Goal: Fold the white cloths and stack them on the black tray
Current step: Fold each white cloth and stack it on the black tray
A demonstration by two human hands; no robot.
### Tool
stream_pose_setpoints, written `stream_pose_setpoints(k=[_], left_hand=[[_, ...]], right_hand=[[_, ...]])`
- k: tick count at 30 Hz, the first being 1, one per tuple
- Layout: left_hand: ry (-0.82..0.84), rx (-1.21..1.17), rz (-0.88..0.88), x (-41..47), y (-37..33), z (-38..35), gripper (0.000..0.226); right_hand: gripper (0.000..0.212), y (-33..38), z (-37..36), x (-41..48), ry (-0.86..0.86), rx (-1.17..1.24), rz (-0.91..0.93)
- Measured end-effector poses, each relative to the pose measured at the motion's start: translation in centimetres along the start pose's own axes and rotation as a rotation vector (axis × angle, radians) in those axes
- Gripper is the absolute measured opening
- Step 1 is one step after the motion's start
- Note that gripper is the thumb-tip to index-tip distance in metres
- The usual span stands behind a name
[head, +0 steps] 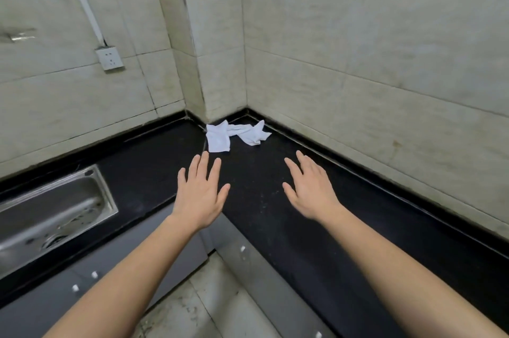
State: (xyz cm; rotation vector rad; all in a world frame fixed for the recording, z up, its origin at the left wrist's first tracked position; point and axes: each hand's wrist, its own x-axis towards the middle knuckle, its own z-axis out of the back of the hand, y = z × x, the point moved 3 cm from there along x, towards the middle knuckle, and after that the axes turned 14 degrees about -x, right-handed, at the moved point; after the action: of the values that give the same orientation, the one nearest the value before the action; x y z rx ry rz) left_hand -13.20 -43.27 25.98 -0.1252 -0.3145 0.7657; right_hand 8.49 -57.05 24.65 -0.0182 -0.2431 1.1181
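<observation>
You faced a corner of pale tiled walls (pixel 358 34) at twelve o'clock, above a black countertop (pixel 261 200). A steel sink (pixel 55 194) sat at nine o'clock, a wall socket (pixel 109 59) at ten, grey cabinets (pixel 187 249) and floor (pixel 198 310) at six.

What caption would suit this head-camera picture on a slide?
Left hand and right hand, open, hover over a black counter near white cloths in the corner; sink at left.

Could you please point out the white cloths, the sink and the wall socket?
white cloths (pixel 219 136): head view, flatter left piece
sink (pixel 108 195): head view, right rim
wall socket (pixel 109 58): head view, faceplate centre
</observation>
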Motion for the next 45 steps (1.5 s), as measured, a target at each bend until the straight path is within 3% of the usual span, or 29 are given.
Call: stream_pose_setpoints(k=[13,23,35,39,43,45], left_hand=[[0.206,0.138,0.101,17.9,12.9,-4.8,0.072],[0.326,-0.008,0.145,27.7,20.6,-12.6,0.072],[0.580,-0.220,-0.140,41.1,30.7,-26.4,0.058],[0.681,-0.314,-0.249,42.8,32.2,-30.4,0.059],[0.696,-0.354,-0.293,42.5,32.6,-32.1,0.057],[0.681,-0.359,-0.298,42.3,32.8,-32.4,0.055]], right_hand=[[0.064,4.4,-7.7,24.2,0.067,0.129,0.066],[0.063,8.1,-15.7,35.2,0.218,0.185,0.120],[0.054,15.6,-28.3,45.6,0.395,0.258,-0.006],[0.054,18.2,-31.8,46.5,0.447,0.189,-0.076],[0.033,18.6,-32.7,46.1,0.525,0.047,-0.090],[0.033,18.2,-32.6,45.6,0.527,0.001,-0.110]])
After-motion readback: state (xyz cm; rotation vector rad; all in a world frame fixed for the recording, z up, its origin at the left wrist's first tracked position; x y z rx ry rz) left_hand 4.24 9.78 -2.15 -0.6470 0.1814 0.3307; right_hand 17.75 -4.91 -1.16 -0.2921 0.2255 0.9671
